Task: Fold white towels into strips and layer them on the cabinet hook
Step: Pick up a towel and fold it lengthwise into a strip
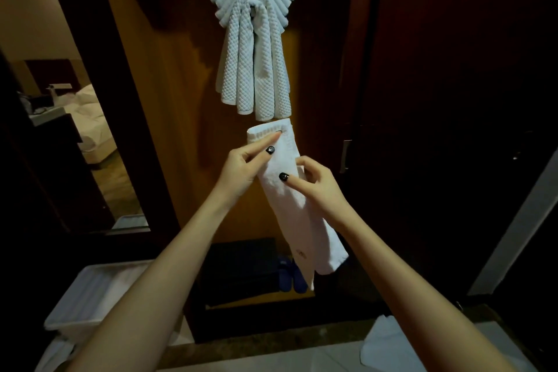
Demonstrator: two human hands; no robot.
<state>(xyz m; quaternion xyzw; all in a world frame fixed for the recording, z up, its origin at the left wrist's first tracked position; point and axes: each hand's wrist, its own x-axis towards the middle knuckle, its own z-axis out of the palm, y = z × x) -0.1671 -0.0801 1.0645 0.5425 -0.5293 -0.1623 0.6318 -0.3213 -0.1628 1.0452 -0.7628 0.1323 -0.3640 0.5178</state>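
My left hand (241, 170) and right hand (315, 187) pinch the towel strip (297, 214), top edge just under the hung towels (253, 69).

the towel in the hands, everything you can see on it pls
The held towel is white, soft terry by its look, folded into a long narrow strip. A ribbed woven band crosses its upper end; a small mark or label sits near the lower end. It slants in the air, top up-left, bottom hanging down-right, in front of the wooden cabinet door, just below the hung towels. The left hand pinches the upper end; the right hand grips the middle, thumb on the front.
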